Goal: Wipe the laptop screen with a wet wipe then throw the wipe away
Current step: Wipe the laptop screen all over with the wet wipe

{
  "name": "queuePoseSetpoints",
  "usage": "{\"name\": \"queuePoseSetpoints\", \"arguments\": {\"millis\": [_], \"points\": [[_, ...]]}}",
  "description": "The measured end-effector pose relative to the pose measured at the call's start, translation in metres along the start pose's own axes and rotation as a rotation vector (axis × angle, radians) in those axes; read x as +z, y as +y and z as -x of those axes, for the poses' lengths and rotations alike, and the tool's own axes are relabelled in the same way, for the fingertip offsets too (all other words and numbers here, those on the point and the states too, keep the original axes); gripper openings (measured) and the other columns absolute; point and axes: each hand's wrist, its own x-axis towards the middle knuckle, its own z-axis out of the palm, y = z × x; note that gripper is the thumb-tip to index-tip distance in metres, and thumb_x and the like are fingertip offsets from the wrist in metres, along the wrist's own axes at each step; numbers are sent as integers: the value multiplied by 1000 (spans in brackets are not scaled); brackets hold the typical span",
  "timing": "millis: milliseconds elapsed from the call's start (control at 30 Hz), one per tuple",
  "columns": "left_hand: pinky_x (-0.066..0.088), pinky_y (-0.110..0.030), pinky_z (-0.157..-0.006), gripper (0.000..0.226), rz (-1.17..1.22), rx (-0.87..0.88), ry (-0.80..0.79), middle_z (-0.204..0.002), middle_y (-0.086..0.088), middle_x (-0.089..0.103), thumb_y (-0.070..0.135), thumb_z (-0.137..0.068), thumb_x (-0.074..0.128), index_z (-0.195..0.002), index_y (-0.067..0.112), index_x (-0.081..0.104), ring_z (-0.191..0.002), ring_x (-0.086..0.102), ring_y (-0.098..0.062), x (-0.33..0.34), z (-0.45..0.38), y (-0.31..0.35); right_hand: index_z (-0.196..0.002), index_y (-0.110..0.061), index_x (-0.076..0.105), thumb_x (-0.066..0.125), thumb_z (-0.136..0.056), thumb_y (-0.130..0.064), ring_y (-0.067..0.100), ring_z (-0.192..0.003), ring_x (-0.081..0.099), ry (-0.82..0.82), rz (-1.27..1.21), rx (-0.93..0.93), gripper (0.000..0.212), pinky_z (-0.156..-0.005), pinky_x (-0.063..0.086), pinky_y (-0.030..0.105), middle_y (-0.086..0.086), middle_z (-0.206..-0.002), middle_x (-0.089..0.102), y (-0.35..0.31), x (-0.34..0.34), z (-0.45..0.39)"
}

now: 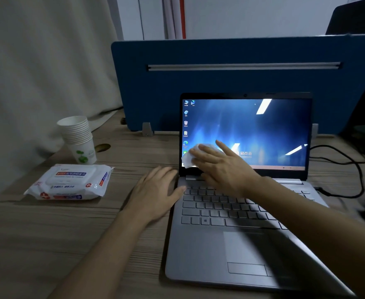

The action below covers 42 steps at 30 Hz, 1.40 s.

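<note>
An open silver laptop [209, 244] stands on the wooden desk, its lit blue screen [263, 130] facing me. My right hand [222, 167] presses a crumpled white wet wipe [191, 155] flat against the screen's lower left corner, fingers spread over it. My left hand [155, 190] rests palm down on the desk at the laptop's left rear corner, thumb touching the keyboard edge, fingers apart and holding nothing.
A white pack of wet wipes [69, 183] lies on the desk to the left. Behind it stands a stack of paper cups [79, 139]. A blue divider panel [231, 80] rises behind the laptop. A black cable [349, 169] loops at the right.
</note>
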Motion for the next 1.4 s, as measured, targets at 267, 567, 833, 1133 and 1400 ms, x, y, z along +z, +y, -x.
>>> {"name": "queuePoseSetpoints", "arguments": {"millis": [267,567,833,1133,1400], "points": [[30,-35,-112,67,73,5,10,-153,3,41,56,-94,44,-149,21,33,-141,32,-14,2,-5,6,-138,-22,45,33,-94,-38,15,-147,17,0,-41,9,49,-120,10,46,-6,-158,25,-1,2,4],[36,-32,-101,74,291,-36,-36,-150,3,43,50,-88,56,-150,32,19,-135,38,-15,5,-16,9,-142,-20,42,33,-97,-43,18,-147,17,64,-56,127,51,-120,8,46,-5,-159,24,17,-5,1],[51,-29,-89,60,672,-158,92,-133,7,58,20,-90,64,-144,24,41,-101,64,-8,7,-40,23,-141,-21,44,27,-96,-45,16,-146,20,41,-52,78,53,-119,8,47,-6,-158,27,15,0,13],[48,-29,-83,42,1021,-276,261,-120,2,68,6,-91,58,-128,26,57,-95,66,-15,14,-51,32,-140,-20,44,33,-97,-44,18,-147,18,71,-96,118,50,-119,8,46,-5,-159,24,18,2,20],[51,-32,-87,41,1192,-280,260,-102,13,72,-1,-92,57,-120,29,61,-96,66,-5,20,-50,25,-142,-19,42,39,-97,-41,19,-147,16,97,-96,171,50,-119,7,46,-5,-160,22,26,-10,5]]}}
